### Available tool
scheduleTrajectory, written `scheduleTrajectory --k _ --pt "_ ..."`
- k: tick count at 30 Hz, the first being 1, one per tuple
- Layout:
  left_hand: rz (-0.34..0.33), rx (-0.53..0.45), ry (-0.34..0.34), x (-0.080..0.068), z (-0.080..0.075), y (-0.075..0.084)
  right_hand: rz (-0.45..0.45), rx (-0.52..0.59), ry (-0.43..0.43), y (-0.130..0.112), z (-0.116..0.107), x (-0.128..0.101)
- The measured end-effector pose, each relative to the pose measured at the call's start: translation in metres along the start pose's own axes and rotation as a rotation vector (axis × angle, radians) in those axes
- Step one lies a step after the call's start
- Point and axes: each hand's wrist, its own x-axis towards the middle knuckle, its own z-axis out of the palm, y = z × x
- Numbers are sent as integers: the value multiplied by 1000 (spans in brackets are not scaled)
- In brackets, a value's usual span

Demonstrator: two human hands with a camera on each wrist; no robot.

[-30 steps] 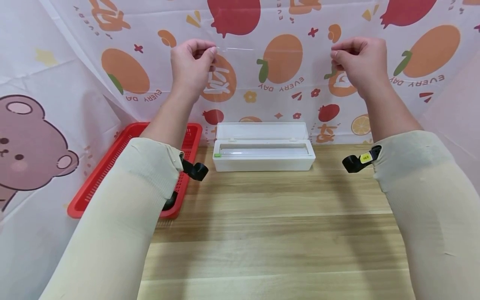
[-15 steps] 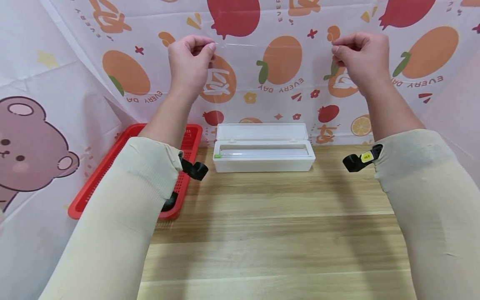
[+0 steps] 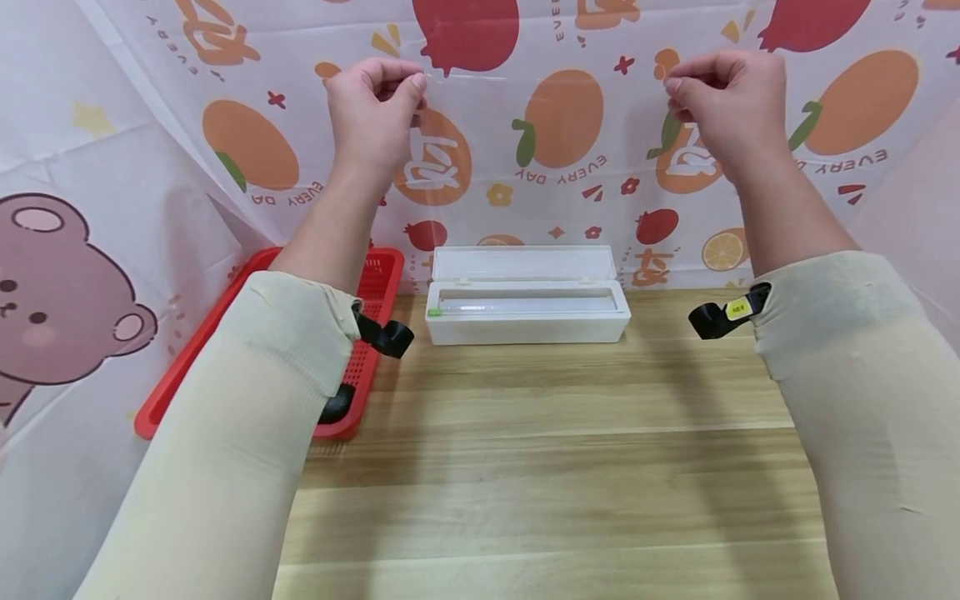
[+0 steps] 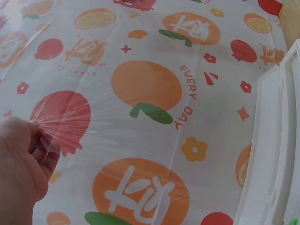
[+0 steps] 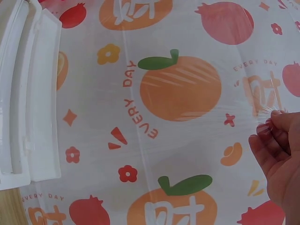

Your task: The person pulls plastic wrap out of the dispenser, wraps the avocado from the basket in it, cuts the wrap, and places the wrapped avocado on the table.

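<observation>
Holding a thin, clear sheet of plastic cling film [image 3: 540, 167] up in front of me, I pinch one top corner in my left hand [image 3: 371, 112] and the other in my right hand [image 3: 731, 104], thumb and fingertips closed on the film. It hangs stretched between my hands, above the long white plastic dispenser box [image 3: 527, 304] that sits lid-open at the back of the pale wooden table [image 3: 540, 467], and its lower end seems to run down into that box.

In the left wrist view the film [image 4: 140, 117] bunches into fine creases at my fingers [image 4: 40, 140]; the right wrist view shows the same wrinkling [image 5: 187, 93] by my fingertips [image 5: 269, 129].

I judge the risks to be these: if I pull unevenly, the sheet may tear from a pinched corner; if I let my hands drift together, it may sag and cling to itself; and a loose pinch may let a corner slip free. It could also catch the fruit-printed backdrop cloth [image 3: 862, 108] close behind.
</observation>
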Motion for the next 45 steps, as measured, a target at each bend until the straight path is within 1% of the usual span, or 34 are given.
scheduleTrajectory --k 7,14,18,22,34,39,45 --pt "14 -14 -5 5 1 0 -15 22 2 -4 -3 0" --pt "16 -18 -2 0 3 9 -12 50 7 -6 -6 0" --pt "21 -27 -2 3 3 7 -19 66 4 -9 -8 1" --pt "27 -35 7 3 3 7 -22 68 -3 -11 -8 2" --pt "86 -58 7 3 3 11 -48 57 3 -15 -10 2" --pt "88 -56 10 3 3 12 -60 68 3 -16 -10 2" --pt "79 -58 13 1 2 14 -53 75 5 -18 -11 1"
